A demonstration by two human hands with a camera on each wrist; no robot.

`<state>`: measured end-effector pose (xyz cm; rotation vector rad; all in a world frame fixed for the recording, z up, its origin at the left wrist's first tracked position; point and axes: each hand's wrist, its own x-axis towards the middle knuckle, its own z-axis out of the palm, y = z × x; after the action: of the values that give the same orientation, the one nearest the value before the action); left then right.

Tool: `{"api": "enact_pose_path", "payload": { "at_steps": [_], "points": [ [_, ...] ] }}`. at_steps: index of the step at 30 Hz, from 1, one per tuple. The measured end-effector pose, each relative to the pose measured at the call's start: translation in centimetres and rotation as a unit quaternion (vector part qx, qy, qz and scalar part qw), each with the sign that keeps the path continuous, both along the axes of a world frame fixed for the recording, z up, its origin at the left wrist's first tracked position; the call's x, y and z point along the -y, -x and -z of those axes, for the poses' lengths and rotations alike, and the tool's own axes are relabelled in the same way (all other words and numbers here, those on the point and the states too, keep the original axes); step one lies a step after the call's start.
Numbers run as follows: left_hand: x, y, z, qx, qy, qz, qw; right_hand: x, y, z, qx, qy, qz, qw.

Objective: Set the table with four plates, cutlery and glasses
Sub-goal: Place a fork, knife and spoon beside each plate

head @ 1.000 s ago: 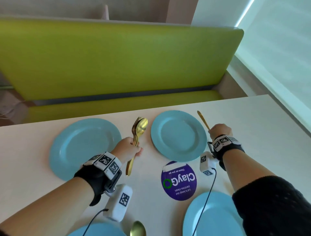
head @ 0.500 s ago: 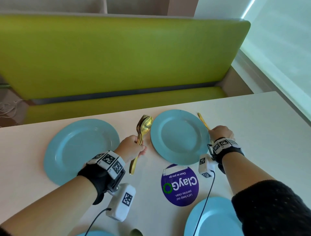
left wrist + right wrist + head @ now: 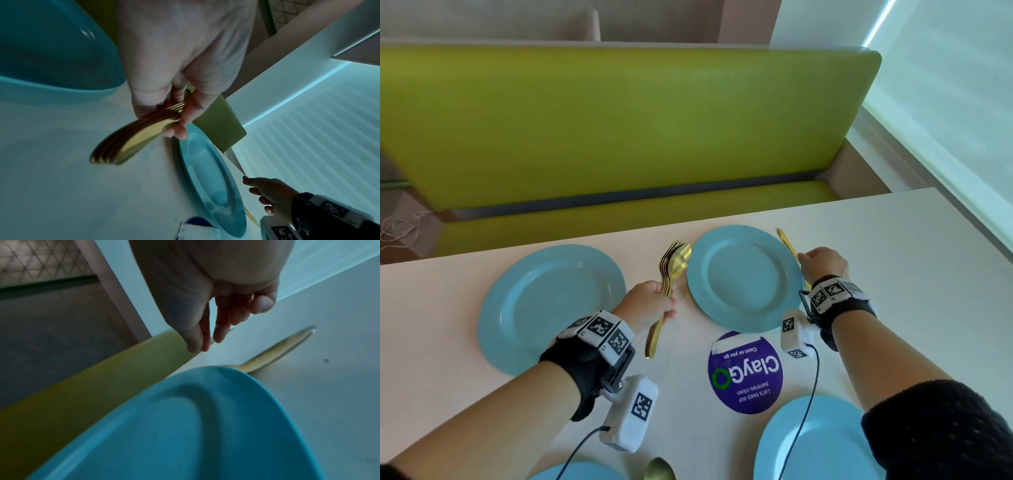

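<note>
My left hand (image 3: 647,301) grips a bundle of gold forks and a spoon (image 3: 674,267) by the handles, above the table between the two far blue plates (image 3: 551,308) (image 3: 743,277). The left wrist view shows my thumb and fingers wrapped round the handles (image 3: 127,141). My right hand (image 3: 823,262) hovers just right of the far right plate, over a gold knife (image 3: 786,241) that lies flat on the table. In the right wrist view its fingers (image 3: 216,331) hang relaxed, clear of the knife (image 3: 277,352). No glasses are in view.
Two more blue plates (image 3: 815,442) (image 3: 582,472) lie at the near edge, with a gold spoon bowl (image 3: 659,471) between them. A purple round sticker (image 3: 744,371) is on the white table (image 3: 893,274). A green bench (image 3: 619,120) runs behind the far edge.
My right hand has lowered the knife onto the table beside the far right plate and loosened its fingers off it. The left hand with the cutlery bundle has hardly moved.
</note>
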<state>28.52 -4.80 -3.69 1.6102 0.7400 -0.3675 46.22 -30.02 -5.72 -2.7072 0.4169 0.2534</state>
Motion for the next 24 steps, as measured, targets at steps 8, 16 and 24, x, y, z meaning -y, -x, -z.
{"api": "enact_pose_path", "payload": {
  "at_steps": [8, 16, 24],
  "points": [
    [-0.4, 3.1, -1.6, 0.021, -0.013, 0.016, 1.000, -5.6, 8.9, -5.1, 0.049, -0.056, -0.192, 0.978],
    [-2.6, 9.3, -4.3, 0.018, 0.014, 0.110, 0.994, -13.8, 23.0, -6.2, 0.060, -0.064, -0.420, 0.903],
    [-7.2, 15.1, -5.6, 0.024, -0.047, 0.219, 0.974, -18.1, 29.1, -7.2, 0.020, 0.007, -0.471, 0.882]
  ]
}}
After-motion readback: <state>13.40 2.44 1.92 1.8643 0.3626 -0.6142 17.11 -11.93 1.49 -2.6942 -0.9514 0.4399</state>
